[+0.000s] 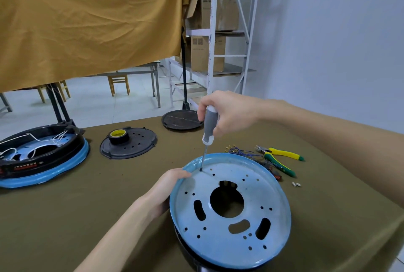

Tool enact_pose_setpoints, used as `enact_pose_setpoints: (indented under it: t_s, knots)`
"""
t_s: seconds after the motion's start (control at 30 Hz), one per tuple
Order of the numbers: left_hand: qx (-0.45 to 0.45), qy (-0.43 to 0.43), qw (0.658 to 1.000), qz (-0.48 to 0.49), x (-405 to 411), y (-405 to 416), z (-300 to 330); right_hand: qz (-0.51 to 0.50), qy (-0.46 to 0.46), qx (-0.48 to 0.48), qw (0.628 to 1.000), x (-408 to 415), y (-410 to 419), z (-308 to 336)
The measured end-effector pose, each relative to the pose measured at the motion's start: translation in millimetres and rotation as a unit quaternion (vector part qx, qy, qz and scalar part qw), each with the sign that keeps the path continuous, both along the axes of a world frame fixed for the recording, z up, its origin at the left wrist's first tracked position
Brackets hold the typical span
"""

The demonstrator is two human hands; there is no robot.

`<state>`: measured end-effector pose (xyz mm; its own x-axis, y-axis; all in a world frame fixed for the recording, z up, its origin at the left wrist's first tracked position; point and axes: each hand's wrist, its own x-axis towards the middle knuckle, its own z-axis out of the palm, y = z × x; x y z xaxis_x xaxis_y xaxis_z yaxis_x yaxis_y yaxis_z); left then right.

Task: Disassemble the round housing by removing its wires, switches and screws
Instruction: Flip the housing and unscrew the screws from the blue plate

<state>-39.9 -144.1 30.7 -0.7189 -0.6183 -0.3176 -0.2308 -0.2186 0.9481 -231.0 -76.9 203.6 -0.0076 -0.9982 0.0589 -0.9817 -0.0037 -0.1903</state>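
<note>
Head view — two housings [229, 208], one screwdriver [208, 131], two hands [227, 114].

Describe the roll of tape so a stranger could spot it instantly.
On the olive-covered table, find the dark round lid between the two blue-rimmed housings. The roll of tape sits on it, black outside with a yellow core, unlike anything nearby.
</note>
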Motion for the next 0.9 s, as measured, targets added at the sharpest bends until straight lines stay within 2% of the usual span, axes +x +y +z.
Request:
enact_pose_setpoints:
  t_s: [0.17, 0.2, 0.3, 0.37, 0.53, 0.73, 0.8, 0.9]
  knots:
    - [-0.003, 0.001, 1.000, 0.011, -0.5, -0.9, -3.5, -0.061, 0.135, -0.078, 0.986, 9.3, -4.5, -7.4]
    - [-0.003, -0.001, 1.000, 0.011, -0.8, 0.0, -3.5, -0.059, 0.130, -0.077, 0.987, 10.2, -6.5, -7.1]
    - [-0.003, -0.008, 1.000, 0.014, -1.0, 1.0, -4.0, -0.023, 0.030, -0.008, 0.999, 13.1, -8.7, -4.3]
    - [-0.002, -0.016, 1.000, 0.015, -0.3, 0.5, -5.3, -0.015, 0.011, -0.001, 1.000, 16.0, -7.6, -1.9]
    - [-0.006, -0.032, 0.999, 0.016, 1.4, 2.1, -4.2, -0.061, 0.112, -0.053, 0.990, 18.9, -11.6, -9.8]
    - [-0.012, -0.043, 0.999, 0.017, 2.3, 2.5, -3.4, -0.031, 0.014, 0.019, 0.999, 21.8, -15.9, 3.2]
    - [-0.011, -0.046, 0.999, 0.015, 2.5, 2.9, -2.3, -0.027, 0.027, 0.014, 0.999, 22.8, -16.9, 1.3]
    - [-0.011, -0.056, 0.998, 0.014, 3.7, 4.0, 2.3, -0.049, 0.105, -0.029, 0.993, 23.2, -18.6, -5.7]
